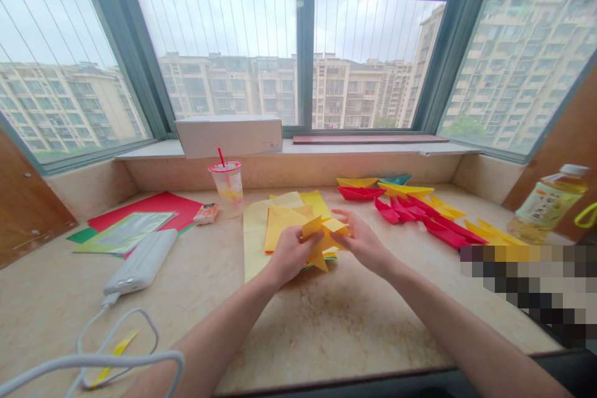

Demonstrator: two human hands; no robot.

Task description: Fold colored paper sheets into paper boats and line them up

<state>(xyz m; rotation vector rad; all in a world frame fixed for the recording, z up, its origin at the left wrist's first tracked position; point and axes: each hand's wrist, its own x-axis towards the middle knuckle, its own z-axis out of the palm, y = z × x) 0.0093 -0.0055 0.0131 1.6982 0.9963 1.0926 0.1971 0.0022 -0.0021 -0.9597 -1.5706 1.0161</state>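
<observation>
A partly folded piece of yellow paper [319, 260] is held up between my two hands, its flaps and points sticking out. My left hand [295, 251] grips its left side, thumb on top. On its right side, my right hand [361, 237] pinches it, with the fingers curled behind. Beneath and behind lies a stack of coloured paper, yellow [275, 222] on top, with orange and green edges showing. A larger pale yellow sheet [252, 242] lies under the stack's left side.
Folded red paper boats [448, 231] and yellow boats [497, 234] line the right side. A tea bottle [550, 202] stands beyond them. At left are a drink cup [227, 186], small box [206, 214], white power bank [142, 261] with cable [153, 357], and red sheets [140, 208].
</observation>
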